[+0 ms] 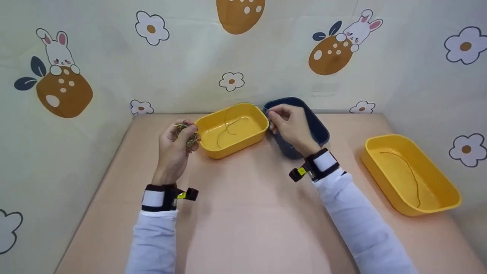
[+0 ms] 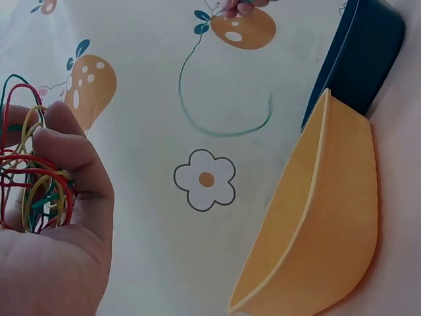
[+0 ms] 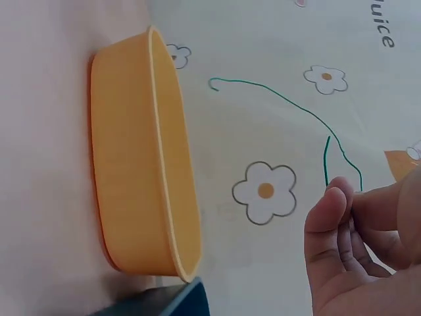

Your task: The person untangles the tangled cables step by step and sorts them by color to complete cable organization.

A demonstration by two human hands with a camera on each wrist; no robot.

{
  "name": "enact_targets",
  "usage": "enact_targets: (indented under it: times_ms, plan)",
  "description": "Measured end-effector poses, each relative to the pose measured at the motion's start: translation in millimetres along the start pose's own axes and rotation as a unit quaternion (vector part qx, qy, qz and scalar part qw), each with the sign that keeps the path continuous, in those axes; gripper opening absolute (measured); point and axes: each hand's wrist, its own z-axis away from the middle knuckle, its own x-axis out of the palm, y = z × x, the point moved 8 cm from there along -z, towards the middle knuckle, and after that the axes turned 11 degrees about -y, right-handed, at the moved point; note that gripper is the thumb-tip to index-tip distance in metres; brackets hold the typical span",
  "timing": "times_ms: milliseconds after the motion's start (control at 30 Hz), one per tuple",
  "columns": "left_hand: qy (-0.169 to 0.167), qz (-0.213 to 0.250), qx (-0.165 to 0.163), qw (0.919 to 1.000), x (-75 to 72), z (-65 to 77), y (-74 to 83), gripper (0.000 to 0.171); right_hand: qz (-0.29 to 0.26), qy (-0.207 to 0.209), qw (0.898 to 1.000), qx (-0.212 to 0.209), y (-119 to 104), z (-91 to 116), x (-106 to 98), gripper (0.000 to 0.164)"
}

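Note:
My left hand [image 1: 176,142] holds a tangled bundle of thin cords [image 1: 186,135] in its curled fingers. Red, yellow and green strands show in that bundle [image 2: 39,178] in the left wrist view. With thumb and fingertips, my right hand [image 1: 291,123] pinches one green cord [image 3: 283,97], whose free length curves through the air. This hand is over the dark blue bin [image 1: 317,125]. Left of it, a yellow bin [image 1: 217,153] stands beside my left hand; thin curved strands [image 1: 227,131] show across its inside, but which lie in it I cannot tell.
At the right, a second yellow bin [image 1: 384,192] stands with one thin dark cord [image 1: 412,171] on its floor. The bins rest on a pale pink table [image 1: 243,228]. Behind them rises a wall covering [image 1: 190,68] printed with rabbits and flowers.

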Motion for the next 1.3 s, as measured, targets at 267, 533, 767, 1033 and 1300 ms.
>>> enact_targets:
  times_ms: [267,533,767,1033,1300]
  plan:
    - [0.008,0.009,-0.027,0.9996,1.1,-0.6,-8.7,0.037,0.004,-0.042,0.997,0.065,21.5,-42.4,48.9,0.016]
    - [-0.015,0.009,-0.044,0.9989,13.6,-1.5,-18.1,0.037,0.068,-0.043,0.990,0.115,42.4,-53.8,61.4,0.013]
    - [-0.023,-0.003,-0.056,0.9982,18.3,-3.3,-25.3,0.036,0.147,-0.019,0.983,0.108,42.2,-49.1,47.0,0.017]
    - [-0.043,-0.034,-0.079,0.9953,29.9,-3.5,-36.4,0.041,0.128,-0.018,0.989,0.069,39.4,-32.8,24.8,0.021]
    - [-0.082,-0.067,-0.107,0.9886,53.6,-1.6,-51.8,0.044,0.100,-0.042,0.994,0.001,12.2,5.3,10.9,0.013]
